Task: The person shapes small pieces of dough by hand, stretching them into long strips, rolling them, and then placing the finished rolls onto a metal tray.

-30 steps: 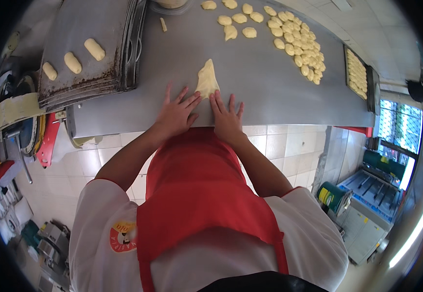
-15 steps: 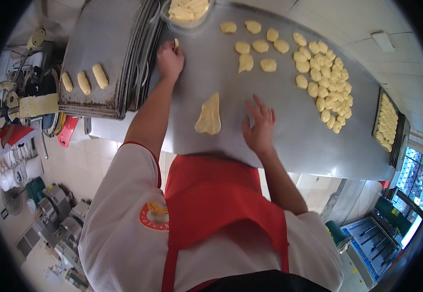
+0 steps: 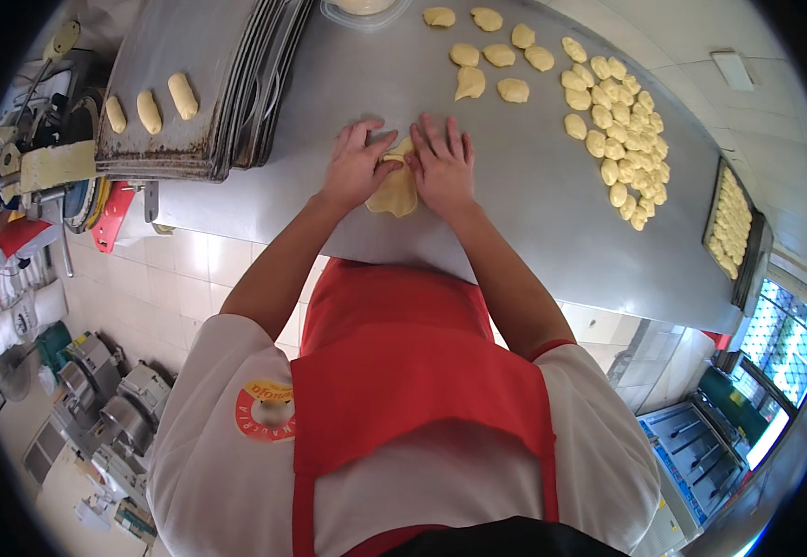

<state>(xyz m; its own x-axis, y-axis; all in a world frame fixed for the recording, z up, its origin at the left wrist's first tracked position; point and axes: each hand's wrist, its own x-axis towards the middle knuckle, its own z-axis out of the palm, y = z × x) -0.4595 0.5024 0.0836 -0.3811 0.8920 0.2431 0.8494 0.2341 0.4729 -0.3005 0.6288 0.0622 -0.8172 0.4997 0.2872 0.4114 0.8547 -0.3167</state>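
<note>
— Both hands have been brought together over the flattened dough piece (image 3: 391, 197); half a second ago the left hand (image 3: 361, 169) was held near the clear tub (image 3: 366, 20), a pale strip pinched in it, and the right hand (image 3: 442, 172) was raised beside the dough.

— How are they held now?

— On the left hand the fingers are bent and the thumb is pointed inward onto the dough; whether anything is gripped beneath cannot be told; the right hand is laid with fingers stretched forward and slightly spread, its inner side at the dough.

— And where is the dough piece lying?

— On the grey metal surface (image 3: 533, 204), in front of the red apron (image 3: 422, 381); its far end is partly covered by the hands; its wide near end is left showing.

— What else is set out?

— Eight dough lumps (image 3: 499, 56) are scattered beyond the right hand; dough balls (image 3: 631, 153) are clustered farther right; three dough rolls (image 3: 148, 111) are laid on stacked baking trays (image 3: 190, 37) at the left.
</note>
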